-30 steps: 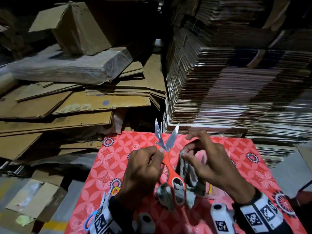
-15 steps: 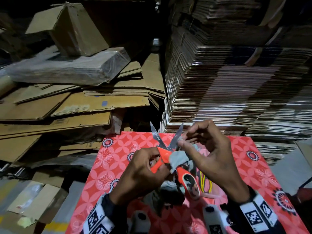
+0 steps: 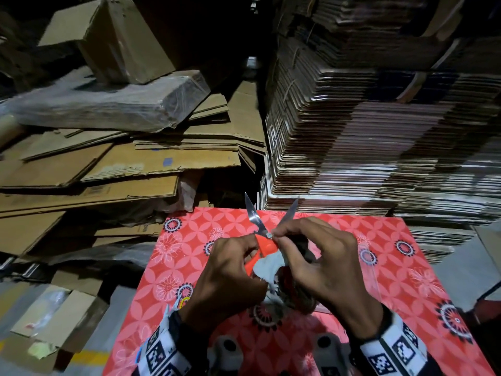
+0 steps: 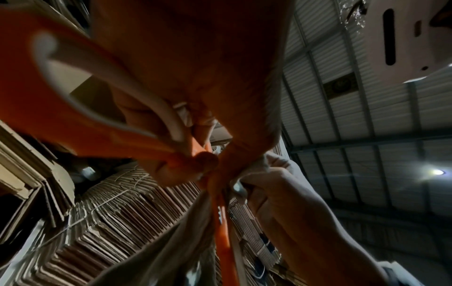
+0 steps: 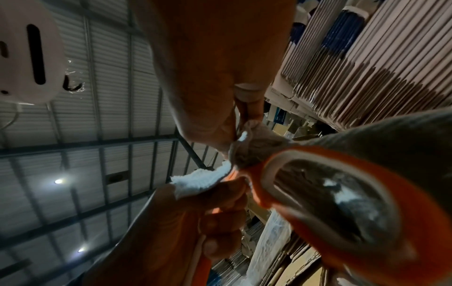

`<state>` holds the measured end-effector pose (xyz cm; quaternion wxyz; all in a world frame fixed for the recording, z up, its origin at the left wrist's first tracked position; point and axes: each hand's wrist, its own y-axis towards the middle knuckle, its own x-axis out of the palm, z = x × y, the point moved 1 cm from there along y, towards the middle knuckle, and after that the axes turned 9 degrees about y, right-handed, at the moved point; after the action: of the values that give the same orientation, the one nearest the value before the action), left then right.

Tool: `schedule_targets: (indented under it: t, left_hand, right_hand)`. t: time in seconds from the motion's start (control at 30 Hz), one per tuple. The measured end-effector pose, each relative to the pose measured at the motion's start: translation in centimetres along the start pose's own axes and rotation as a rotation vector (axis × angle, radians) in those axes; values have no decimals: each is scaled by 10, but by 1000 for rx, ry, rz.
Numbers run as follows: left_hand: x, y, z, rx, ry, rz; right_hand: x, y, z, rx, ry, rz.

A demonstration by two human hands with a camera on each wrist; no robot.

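My left hand (image 3: 227, 278) grips the scissors (image 3: 253, 217) by one orange handle above the table (image 3: 187, 256), blades spread. My right hand (image 3: 325, 270) pinches a soft, limp cloth (image 3: 267, 264) against the pivot. The steel looks stiff and sharp, so I'd hold the handles only.

orange-handled scissors (image 3: 260, 241), grey rag (image 3: 267, 265)

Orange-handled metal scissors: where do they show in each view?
Head: orange-handled metal scissors at centre, blades open and up, grey cloth rag below the pivot.
Left wrist: orange handle loop, upper left, blurred.
Right wrist: orange handle loop, lower right.
Shared landmark: the tall stack of flattened brown cardboard.
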<state>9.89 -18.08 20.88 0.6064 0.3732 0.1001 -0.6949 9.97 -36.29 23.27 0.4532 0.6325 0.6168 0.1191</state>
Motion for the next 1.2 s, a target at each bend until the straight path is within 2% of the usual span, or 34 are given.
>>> schedule_targets:
  t: [0.17,0.3,0.4,0.53,0.7,0.9,0.97,1.07,1.2]
  left_hand:
    - [5,-1,10,54,69,114]
    - [7,1,2,51,98,175]
    - [6,1,7,81,137,169]
    - [12,-1,1,34,115,126]
    - [7,3,8,44,88,114]
    - [10,2,11,-12,47,39]
    - [6,2,13,2,63,83]
    - [6,3,13,32,70,72]
    - [9,2,7,-6,0,1]
  right_hand:
    - [-1,2,4,-86,-110,141]
    - [6,-3,-1,-86,-50,23]
    - [1,1,6,-57,-19,-40]
    - [-6,11,14,-32,-42,17]
    - [2,2,7,3,32,-95]
    - [-9,13,18,-11,-20,14]
    - [-1,3,13,-36,4,-48]
    - [-2,0,16,-30,107,-134]
    - [-19,16,32,-28,51,-8]
